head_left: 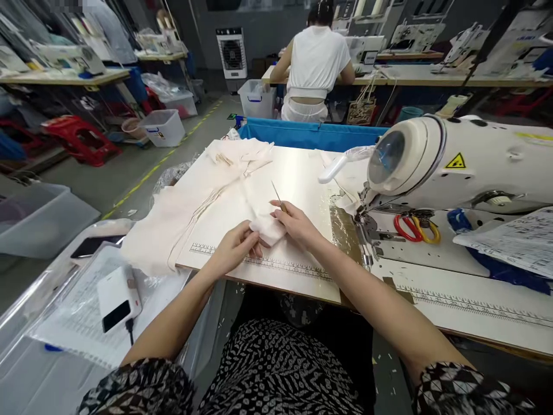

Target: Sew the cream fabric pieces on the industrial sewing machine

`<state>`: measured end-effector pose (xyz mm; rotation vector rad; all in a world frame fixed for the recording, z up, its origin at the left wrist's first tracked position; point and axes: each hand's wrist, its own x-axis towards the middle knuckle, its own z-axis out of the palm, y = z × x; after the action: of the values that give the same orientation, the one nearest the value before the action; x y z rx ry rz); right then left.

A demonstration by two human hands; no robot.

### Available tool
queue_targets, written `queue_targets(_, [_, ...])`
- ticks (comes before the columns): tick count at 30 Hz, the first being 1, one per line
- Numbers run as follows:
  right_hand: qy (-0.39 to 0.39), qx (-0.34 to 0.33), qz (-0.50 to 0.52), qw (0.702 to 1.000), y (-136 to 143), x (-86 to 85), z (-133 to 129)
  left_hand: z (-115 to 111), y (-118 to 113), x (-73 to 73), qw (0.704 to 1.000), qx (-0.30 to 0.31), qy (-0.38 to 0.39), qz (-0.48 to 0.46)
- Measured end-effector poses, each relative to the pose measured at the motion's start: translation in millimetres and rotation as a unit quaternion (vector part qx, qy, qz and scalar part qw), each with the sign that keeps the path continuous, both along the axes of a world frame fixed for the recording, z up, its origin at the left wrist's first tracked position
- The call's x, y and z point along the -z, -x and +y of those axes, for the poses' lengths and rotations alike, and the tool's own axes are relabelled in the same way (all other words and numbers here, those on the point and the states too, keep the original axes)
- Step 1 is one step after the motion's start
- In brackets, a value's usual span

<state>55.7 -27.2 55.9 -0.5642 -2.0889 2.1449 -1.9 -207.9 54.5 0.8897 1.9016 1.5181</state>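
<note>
A small piece of pale pink fabric (268, 230) is held above the white tabletop (298, 167). My left hand (235, 248) pinches its left edge, fingers curled. At its upper right, my right hand (296, 223) is closed around a thin pointed metal tool (277, 193), whose tip points up and to the left; the fingers also touch the fabric. Stacked pale pink fabric pieces (168, 210) spread over the left side of the table and hang past its edge. More fabric (345, 187) lies by the sewing machine's needle area.
The sewing machine (466, 161) stands at the right, with red-handled scissors (407, 228) on its bed. A white device (118, 297) and a phone (95, 246) lie at the left. Beyond the blue cloth bin (311, 134) sits a person in white (315, 63).
</note>
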Motion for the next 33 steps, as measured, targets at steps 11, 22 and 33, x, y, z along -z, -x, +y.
queue_targets(11, [0.005,-0.148,-0.011,0.989,-1.0,11.9,-9.0,-111.5,55.3,-8.9,0.961,-0.130,0.059,-0.237])
queue_targets(22, [-0.035,-0.174,0.048,0.983,-1.5,26.5,-6.9,-126.9,79.9,-1.1,0.812,-0.324,0.299,0.381])
queue_targets(33, [-0.132,-0.183,0.093,0.970,-7.4,30.7,-9.3,-129.0,105.7,9.1,0.759,-0.233,0.425,0.435])
